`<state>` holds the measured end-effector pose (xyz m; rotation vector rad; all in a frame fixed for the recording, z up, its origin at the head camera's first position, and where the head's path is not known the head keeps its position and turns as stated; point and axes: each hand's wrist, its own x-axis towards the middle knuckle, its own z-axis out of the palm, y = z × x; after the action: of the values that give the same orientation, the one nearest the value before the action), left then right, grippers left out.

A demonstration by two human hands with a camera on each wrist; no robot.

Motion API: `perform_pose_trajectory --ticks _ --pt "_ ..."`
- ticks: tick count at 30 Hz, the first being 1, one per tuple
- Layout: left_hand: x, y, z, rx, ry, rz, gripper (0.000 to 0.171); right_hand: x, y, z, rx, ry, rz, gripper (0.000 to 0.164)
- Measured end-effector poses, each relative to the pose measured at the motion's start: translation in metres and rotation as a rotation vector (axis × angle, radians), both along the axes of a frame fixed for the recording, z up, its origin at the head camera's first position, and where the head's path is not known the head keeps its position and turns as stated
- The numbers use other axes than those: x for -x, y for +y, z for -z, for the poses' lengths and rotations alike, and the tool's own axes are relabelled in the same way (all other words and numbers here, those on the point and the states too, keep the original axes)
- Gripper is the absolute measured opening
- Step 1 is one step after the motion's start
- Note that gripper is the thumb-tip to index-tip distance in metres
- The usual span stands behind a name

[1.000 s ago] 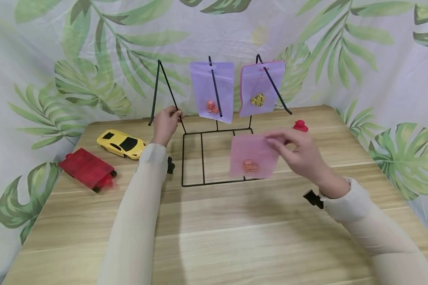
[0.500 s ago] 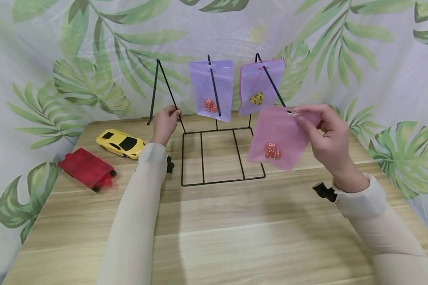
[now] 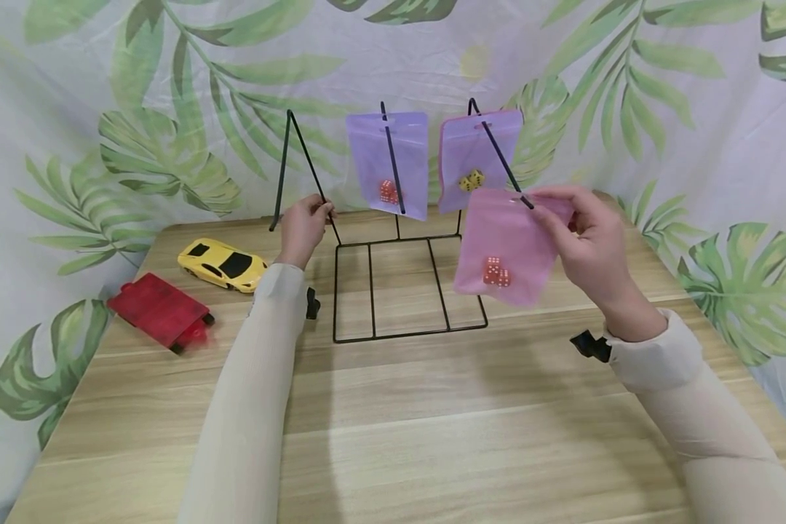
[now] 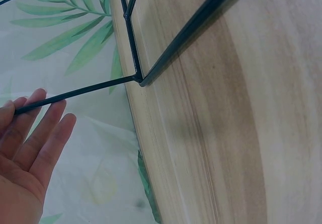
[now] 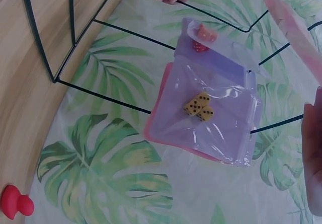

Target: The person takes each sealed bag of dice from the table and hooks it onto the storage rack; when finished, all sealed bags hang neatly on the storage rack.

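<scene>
Holding: we pinch the top edge of the pink pouch [image 3: 507, 247] in our right hand [image 3: 586, 247], its upper corner right at the tip of the rack's right prong [image 3: 506, 171].
Contents: red dice [image 3: 495, 271] sit low inside the pink pouch, which hangs tilted in the air above the rack's base, clear of the table [image 3: 393, 422].
Steadying: our left hand [image 3: 303, 227] curls its fingers round the left prong [image 3: 309, 171] of the black wire rack [image 3: 399, 284]; in the left wrist view the fingers [image 4: 35, 133] lie fairly straight along the rod.
Done, as we judge it: two pouches hang on the rack already, a purple pouch [image 3: 388, 164] with red dice on the middle prong and a pink-edged pouch [image 3: 478, 156] with yellow dice [image 5: 198, 106] on the right prong.
Left, as we judge it: the pink pouch is not yet threaded onto a prong; whether its hole has met the prong tip we cannot tell.
Left side: a red flat toy [image 3: 160, 311] lies nearest us, then a yellow toy car [image 3: 223, 263] behind it.
Far right: a small red knob-shaped piece [image 5: 15, 202] rests on the table near the leaf-print backdrop [image 3: 170, 87].
</scene>
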<state>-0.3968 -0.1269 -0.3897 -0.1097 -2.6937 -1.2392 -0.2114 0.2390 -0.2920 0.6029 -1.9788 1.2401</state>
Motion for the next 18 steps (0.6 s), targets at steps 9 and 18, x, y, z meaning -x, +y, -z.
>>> perform_pose_trajectory --ticks 9,18 --pt "-0.001 0.0 -0.002 -0.004 -0.008 0.0 0.028 0.023 -0.001 -0.003 0.004 -0.083 -0.002 0.014" --pt "0.0 0.0 0.0 -0.017 -0.011 0.0 0.027 0.048 -0.002 -0.007 -0.012 -0.181 0.03 0.019"
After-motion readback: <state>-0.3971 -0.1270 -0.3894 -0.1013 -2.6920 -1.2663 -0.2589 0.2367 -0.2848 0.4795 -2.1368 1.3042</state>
